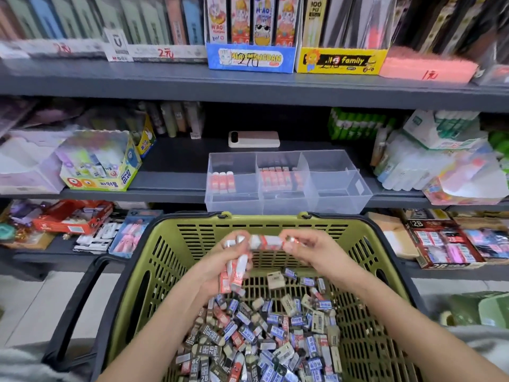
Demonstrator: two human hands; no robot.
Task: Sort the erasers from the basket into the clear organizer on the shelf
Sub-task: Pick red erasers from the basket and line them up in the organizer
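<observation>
The person is standing over the green shopping basket (165, 257), which is sitting directly below the front edge of the shelf (170, 186), so each load is only travelling a short way up. The clear organizer (341, 195) is resting right at that front edge, open side up and within easy reach.

The left hand (220, 260) is curling its grip round a bundle of red-and-white erasers (234, 274), fingers wrapped so the sticks are lying parallel and pointing down toward the pile. The right hand (308, 248) is pinching one end of another red-and-white eraser (268, 241) between thumb and fingertips, holding it level between the two hands. It appears to be passing that eraser across into the bundle; gathering one kind in one fist seems to be the point, so a whole batch is going up at once.

The mixed eraser pile (275, 332) is covering the basket floor: blue, black "2B", beige and red wrappers jumbled together. In the organizer, four red-and-white erasers (222, 182) are lying side by side in the left compartment and a longer red row (275, 177) is filling the middle one. The right-hand compartments are looking bare. Judging by the pile, most of the sorting is yet to be done.
</observation>
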